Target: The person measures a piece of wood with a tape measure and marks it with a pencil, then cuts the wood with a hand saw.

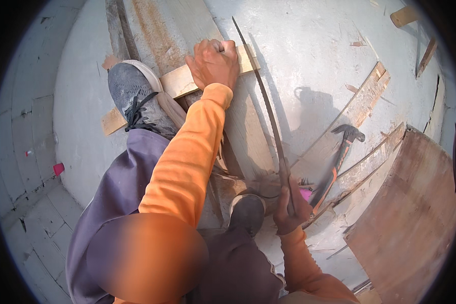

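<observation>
Lying beneath fisted left grip (pixel 214 65), pale wood strip (pixel 181 82), with saw (pixel 269 108) clasped in right grip (pixel 295 210).

Left hand (pixel 215 66) fisted well forward, right hand (pixel 294 209) curled, farther back.

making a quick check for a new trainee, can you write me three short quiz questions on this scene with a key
1. True or false: the left hand is on the pale wooden strip.

2. Multiple choice: what does the right hand hold?
a) a chisel
b) a saw
c) a paintbrush

3. Fill in the blank: to the right of the saw in the picture lies a dark-headed, partly orange-handled ____.

Key: 1 true; 2 b; 3 hammer.
</observation>
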The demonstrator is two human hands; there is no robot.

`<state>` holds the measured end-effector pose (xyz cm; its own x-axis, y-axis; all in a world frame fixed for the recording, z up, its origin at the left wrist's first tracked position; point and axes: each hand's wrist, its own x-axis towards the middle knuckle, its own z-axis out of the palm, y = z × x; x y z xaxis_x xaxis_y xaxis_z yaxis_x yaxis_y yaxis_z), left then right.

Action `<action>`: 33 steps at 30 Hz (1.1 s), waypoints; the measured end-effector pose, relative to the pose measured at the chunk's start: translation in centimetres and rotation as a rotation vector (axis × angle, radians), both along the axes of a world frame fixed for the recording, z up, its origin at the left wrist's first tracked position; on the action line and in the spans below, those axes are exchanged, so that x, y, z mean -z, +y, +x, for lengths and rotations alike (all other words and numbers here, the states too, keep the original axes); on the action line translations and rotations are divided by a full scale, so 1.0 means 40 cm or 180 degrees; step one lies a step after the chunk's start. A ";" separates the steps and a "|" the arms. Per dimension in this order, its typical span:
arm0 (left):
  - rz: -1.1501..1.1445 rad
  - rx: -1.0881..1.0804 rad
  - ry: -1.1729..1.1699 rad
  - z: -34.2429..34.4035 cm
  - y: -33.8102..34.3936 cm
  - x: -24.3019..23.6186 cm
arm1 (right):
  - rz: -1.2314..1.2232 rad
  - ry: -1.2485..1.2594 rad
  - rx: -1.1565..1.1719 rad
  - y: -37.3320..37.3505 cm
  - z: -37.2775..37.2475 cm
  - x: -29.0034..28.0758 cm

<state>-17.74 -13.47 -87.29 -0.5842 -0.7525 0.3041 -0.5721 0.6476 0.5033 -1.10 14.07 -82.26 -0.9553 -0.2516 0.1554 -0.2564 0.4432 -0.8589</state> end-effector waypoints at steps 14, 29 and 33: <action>-0.0131 0.0028 0.0045 -0.018 -0.003 0.006 | 0.0123 0.0244 0.0121 -0.035 -0.029 0.027; -0.0165 0.0089 0.0183 -0.020 -0.006 0.011 | -0.0087 0.0103 0.0025 -0.173 -0.172 0.027; -0.0127 0.0038 0.0070 -0.024 0.000 0.002 | -0.0603 0.0163 0.0098 -0.283 -0.304 0.026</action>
